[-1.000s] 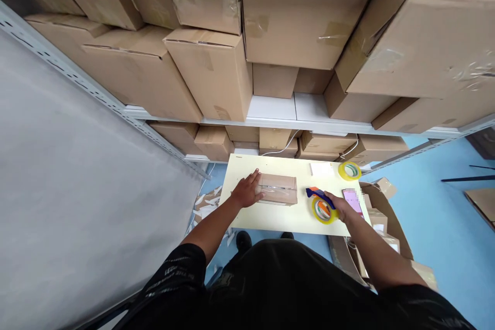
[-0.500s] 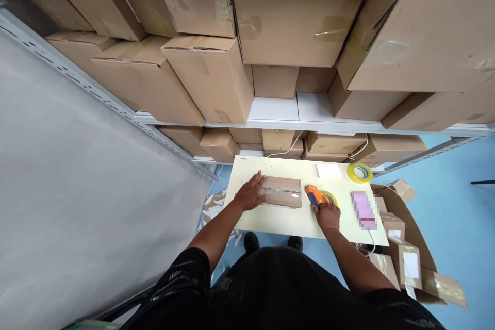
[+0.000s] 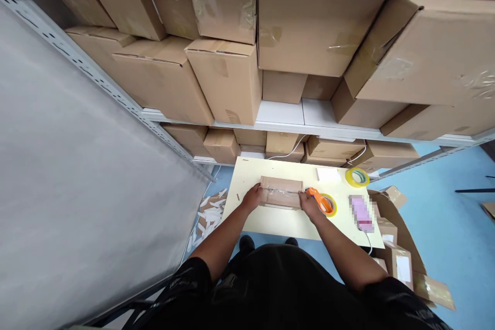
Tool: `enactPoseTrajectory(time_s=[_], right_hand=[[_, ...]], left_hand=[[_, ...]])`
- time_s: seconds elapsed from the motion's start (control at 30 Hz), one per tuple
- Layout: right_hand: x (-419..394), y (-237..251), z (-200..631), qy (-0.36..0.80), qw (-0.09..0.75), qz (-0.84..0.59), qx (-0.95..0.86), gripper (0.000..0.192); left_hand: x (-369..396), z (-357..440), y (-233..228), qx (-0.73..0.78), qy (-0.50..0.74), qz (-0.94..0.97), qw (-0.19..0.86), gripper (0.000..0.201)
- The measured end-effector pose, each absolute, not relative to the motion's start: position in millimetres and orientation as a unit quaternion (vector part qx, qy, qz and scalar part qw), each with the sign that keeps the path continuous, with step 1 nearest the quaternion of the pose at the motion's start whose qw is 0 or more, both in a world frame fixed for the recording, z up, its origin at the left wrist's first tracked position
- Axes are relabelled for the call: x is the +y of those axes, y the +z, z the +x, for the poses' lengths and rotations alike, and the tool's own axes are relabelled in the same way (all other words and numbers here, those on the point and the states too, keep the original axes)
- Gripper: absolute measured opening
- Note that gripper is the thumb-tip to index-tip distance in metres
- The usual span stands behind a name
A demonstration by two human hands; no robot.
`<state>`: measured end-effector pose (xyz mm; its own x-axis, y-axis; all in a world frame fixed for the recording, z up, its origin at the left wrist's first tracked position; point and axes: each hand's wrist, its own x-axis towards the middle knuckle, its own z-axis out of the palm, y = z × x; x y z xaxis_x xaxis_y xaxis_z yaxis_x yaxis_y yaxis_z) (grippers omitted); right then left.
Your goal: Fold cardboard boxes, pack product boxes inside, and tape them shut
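A small brown cardboard box [image 3: 281, 193] with clear tape along its top seam is over the pale yellow table [image 3: 247, 221]. My left hand [image 3: 252, 197] grips its left end, and my right hand [image 3: 308, 204] grips the right end. Both hands are closed on the box; the fingers underneath are partly hidden. Just right of my right hand lies an orange tape dispenser [image 3: 317, 199] with a yellow-edged roll in it. A separate yellow tape roll [image 3: 357, 177] rests at the table's back right corner.
A pink blurred object [image 3: 362, 213] with a white cable and a white stack [image 3: 328, 174] lie on the table. Shelves of cardboard boxes [image 3: 224, 82] rise behind it. A large carton of taped parcels [image 3: 402, 263] stands at right; paper scraps [image 3: 211, 216] litter the floor at left.
My right hand has let go of the tape dispenser and moved left onto the box's right end. My left hand has gone from lying flat on the box to gripping its left end.
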<state>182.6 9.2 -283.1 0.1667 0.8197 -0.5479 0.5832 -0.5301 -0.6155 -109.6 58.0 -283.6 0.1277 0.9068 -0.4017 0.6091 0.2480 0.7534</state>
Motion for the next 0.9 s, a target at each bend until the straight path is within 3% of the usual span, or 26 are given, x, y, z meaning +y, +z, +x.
enactPoseTrajectory(time_s=[0.17,0.33,0.53,0.7,0.9], right_hand=[[-7,-285,186,0.407,0.170,-0.759,-0.478,0.048],[-40,-307,183,0.431,0.191,-0.725,-0.502,0.070],[-56,-321,183,0.484,0.180,-0.712,-0.475,0.089],[-47,-302,188,0.527,0.259,-0.723,-0.364,0.077],[-23,-294,182,0.533,0.233,-0.720,-0.379,0.061]], left_hand=[[46,-117,-288,0.570,0.212,0.601,0.518,0.045],[13,-127,-316,0.533,0.222,0.557,0.596,0.069],[2,-137,-327,0.526,0.196,0.541,0.626,0.068],[15,-133,-313,0.588,0.152,0.532,0.591,0.056],[18,-108,-308,0.618,0.155,0.492,0.593,0.058]])
